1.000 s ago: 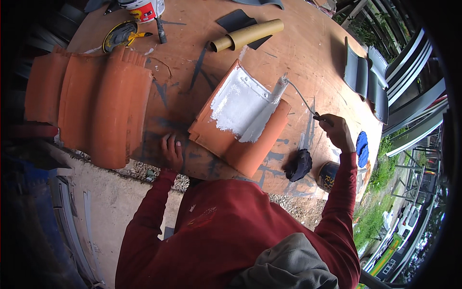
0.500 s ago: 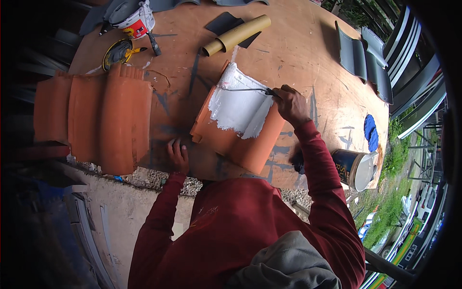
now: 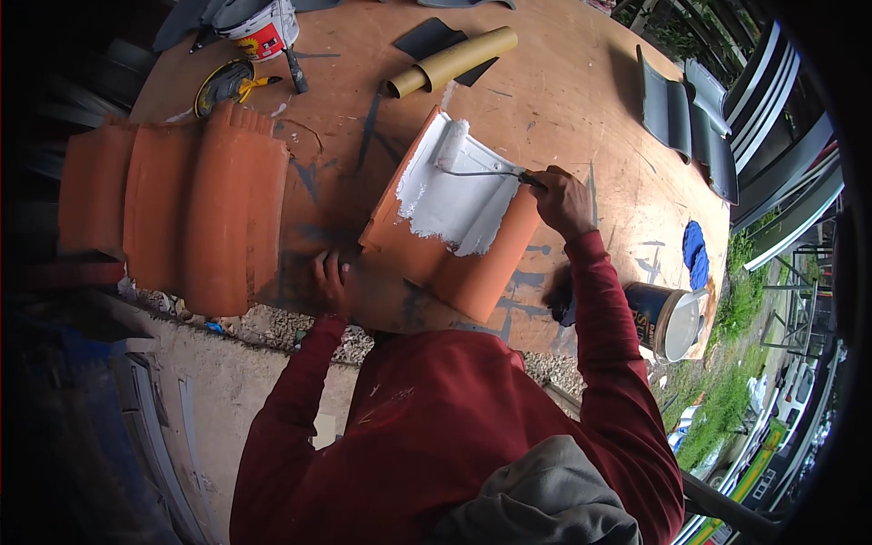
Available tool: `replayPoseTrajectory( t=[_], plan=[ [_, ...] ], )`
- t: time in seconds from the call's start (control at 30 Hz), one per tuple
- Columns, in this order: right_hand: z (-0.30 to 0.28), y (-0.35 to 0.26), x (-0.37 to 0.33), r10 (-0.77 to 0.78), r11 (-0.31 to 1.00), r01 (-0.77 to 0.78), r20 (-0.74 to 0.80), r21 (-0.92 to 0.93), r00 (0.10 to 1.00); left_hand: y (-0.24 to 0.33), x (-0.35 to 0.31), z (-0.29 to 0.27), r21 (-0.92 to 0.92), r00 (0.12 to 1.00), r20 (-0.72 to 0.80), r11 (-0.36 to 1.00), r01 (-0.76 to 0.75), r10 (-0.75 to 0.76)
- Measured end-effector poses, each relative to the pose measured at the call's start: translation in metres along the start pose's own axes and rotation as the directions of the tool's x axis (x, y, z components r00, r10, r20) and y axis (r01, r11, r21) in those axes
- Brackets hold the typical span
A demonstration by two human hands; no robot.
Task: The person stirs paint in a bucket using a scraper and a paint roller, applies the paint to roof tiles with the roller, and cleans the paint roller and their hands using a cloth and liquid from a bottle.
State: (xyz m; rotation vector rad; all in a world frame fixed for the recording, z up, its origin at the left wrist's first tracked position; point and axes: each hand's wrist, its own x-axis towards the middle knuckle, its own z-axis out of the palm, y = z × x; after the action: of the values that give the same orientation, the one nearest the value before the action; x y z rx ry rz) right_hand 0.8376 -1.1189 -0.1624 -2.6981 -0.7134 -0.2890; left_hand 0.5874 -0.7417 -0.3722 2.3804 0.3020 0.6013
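A small paint roller lies on a terracotta roof tile in the middle of the table, its thin wire frame running right to the handle. My right hand is wrapped around that handle, above the tile's right side. White paint covers the tile's far part with a ragged near edge; bare orange shows at the near end. At the table's near edge, left of the tile, my left hand rests with fingers slightly bent and apart, holding nothing.
Several terracotta tiles are stacked at left. Behind them stand a paint bucket and a lid with a yellow-handled tool. A cardboard-coloured roll lies at the back, grey tiles far right, a blue cloth and a can at right.
The roller has come into clear view at the tile's upper part, and my right hand has shifted slightly right with it. My left hand stays at the table edge.
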Motion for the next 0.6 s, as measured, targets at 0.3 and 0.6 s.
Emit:
replayPoseTrajectory(
  t=[0.3, 0.6],
  plan=[
    [-0.024, 0.038, -0.012, 0.079, 0.993, -0.062, 0.185, -0.100, 0.980, 0.007, 0.001, -0.002, -0.043, 1.000, -0.016, 0.999, -0.011, 0.010],
    [-0.122, -0.022, -0.097, 0.202, 0.964, -0.164, 0.174, -0.211, 0.964, 0.005, -0.001, -0.005, -0.010, 1.000, -0.024, 1.000, 0.003, -0.003]
  ],
)
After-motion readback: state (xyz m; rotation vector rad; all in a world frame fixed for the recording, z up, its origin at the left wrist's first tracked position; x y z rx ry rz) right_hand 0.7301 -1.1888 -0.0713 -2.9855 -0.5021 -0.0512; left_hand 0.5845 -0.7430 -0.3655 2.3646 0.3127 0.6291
